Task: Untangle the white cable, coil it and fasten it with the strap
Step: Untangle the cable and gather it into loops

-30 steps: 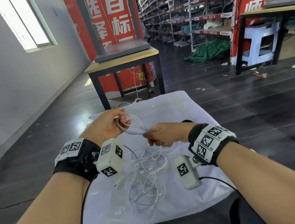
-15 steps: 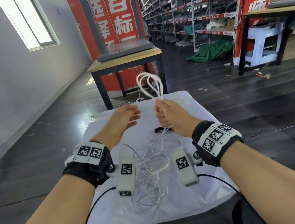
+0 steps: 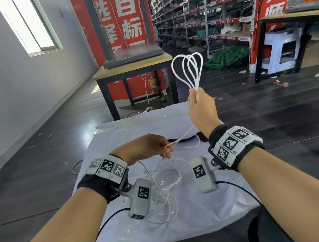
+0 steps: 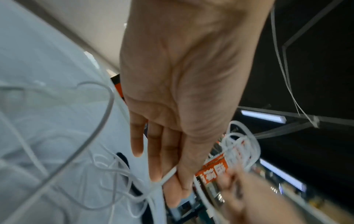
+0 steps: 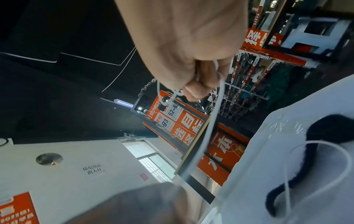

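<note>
My right hand (image 3: pixel 200 104) is raised above the white sheet (image 3: pixel 127 234) and grips a bunch of white cable loops (image 3: pixel 187 70) that stand up from its fist. From that fist (image 5: pixel 193 78) the cable (image 5: pixel 206 130) runs down taut to my left hand (image 3: pixel 153 147), which pinches it between thumb and fingers (image 4: pixel 168 174). The rest of the white cable (image 3: pixel 162 190) lies in a loose tangle on the sheet below my left hand. A black strap (image 3: pixel 184 139) lies on the sheet between my hands, its curled shape (image 5: pixel 306 163) plain in the right wrist view.
The sheet covers a low surface in front of my knees. A wooden table with black legs (image 3: pixel 133 70) stands just beyond it, another (image 3: pixel 292 18) at the right. Shelving racks (image 3: pixel 212 15) fill the back. Dark floor (image 3: pixel 30 165) surrounds the sheet, with litter at the right.
My right hand has risen up and to the right with the loops. My left hand has dropped low toward the sheet, and the cable between them is drawn out longer and taut.
</note>
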A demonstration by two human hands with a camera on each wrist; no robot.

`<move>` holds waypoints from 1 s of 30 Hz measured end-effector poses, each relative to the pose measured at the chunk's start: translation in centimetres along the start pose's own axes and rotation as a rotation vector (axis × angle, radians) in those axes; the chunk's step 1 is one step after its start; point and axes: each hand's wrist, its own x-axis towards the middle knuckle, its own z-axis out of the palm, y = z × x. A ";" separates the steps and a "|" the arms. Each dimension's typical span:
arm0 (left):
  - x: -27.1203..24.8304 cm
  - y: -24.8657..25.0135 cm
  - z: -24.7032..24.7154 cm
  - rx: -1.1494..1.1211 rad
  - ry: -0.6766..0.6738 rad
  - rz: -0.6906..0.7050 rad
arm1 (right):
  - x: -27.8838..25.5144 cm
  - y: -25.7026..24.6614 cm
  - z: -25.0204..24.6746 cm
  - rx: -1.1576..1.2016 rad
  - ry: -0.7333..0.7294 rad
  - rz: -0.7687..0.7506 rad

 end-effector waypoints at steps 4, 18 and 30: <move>-0.7 -0.1 -0.7 -0.231 0.040 0.059 | 0.0 1.8 0.4 -0.325 -0.216 0.024; 0.4 0.0 -3.7 -0.252 0.719 -0.019 | -0.6 1.5 1.1 -0.476 -0.682 0.095; 2.1 2.2 -8.2 -0.202 0.835 0.181 | -0.6 -0.3 2.0 -0.075 -0.559 0.223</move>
